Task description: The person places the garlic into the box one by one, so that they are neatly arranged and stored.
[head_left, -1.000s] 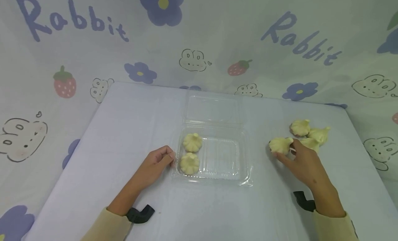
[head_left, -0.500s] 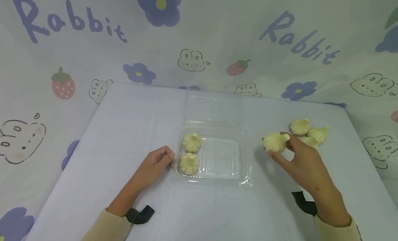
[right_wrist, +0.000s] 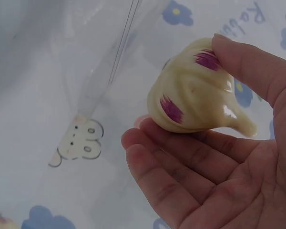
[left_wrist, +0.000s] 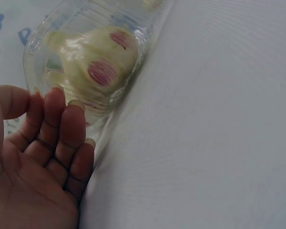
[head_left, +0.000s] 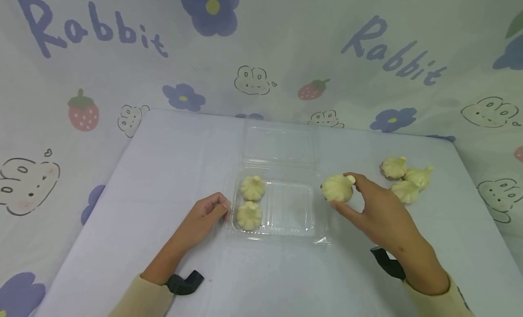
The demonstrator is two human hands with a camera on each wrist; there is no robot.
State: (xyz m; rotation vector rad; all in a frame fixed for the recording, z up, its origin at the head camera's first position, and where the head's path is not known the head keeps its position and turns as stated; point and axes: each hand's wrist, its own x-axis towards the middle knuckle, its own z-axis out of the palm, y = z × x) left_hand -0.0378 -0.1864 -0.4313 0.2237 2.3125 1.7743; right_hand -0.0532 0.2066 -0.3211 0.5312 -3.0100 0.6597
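Note:
My right hand (head_left: 386, 215) holds a garlic bulb (head_left: 337, 188) between thumb and fingers, above the right edge of a clear plastic container (head_left: 288, 239). Purple patches mark this held bulb (right_wrist: 190, 90) in the right wrist view, where the thumb of my right hand (right_wrist: 214, 167) presses its top. Two garlic bulbs, one (head_left: 253, 188) behind the other (head_left: 249, 215), sit along the container's left side. My left hand (head_left: 202, 219) pinches the container's left rim; in the left wrist view its curled fingers (left_wrist: 72, 126) lie against the clear wall.
Three more bulbs (head_left: 394, 167) (head_left: 418, 178) (head_left: 405, 191) lie grouped at the right of the white-covered table (head_left: 171, 162). The container's clear lid (head_left: 280, 144) lies folded back behind it. A printed cloth (head_left: 286, 40) hangs beyond the table's back edge.
My right hand has lifted the bulb away from the group at the right and carried it left to the container's right edge. My left hand has stayed in place.

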